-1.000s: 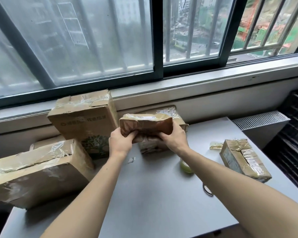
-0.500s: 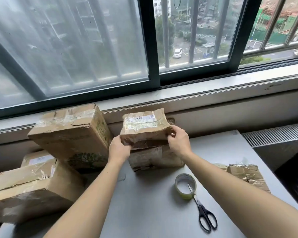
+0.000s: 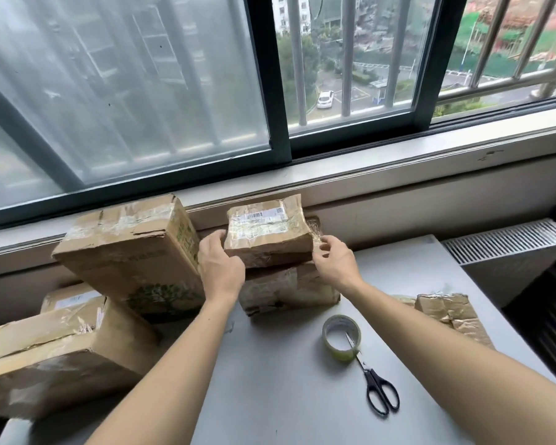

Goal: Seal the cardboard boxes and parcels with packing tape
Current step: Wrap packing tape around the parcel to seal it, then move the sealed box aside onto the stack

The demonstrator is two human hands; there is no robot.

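Resting at frame centre, atop a second parcel (image 3: pixel 286 290) below the window sill: small parcel (image 3: pixel 268 234), taped, label up. Left hand (image 3: pixel 220 268) gripping its left end, thumb in front. Right hand (image 3: pixel 334 263) at its right end, fingers loosely curled; gripping or merely touching, cannot tell. Lower right of centre: tape roll (image 3: pixel 339 353) on grey table (image 3: pixel 270 396), scissors (image 3: pixel 371 380) touching it. Left of centre: tall box (image 3: pixel 132 252). Lower left: large box (image 3: pixel 55 358). Right edge: crumpled parcel (image 3: pixel 453 316).

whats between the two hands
The top parcel, lying on a lower parcel: left hand at one end, right hand at the other. The head view shows it.
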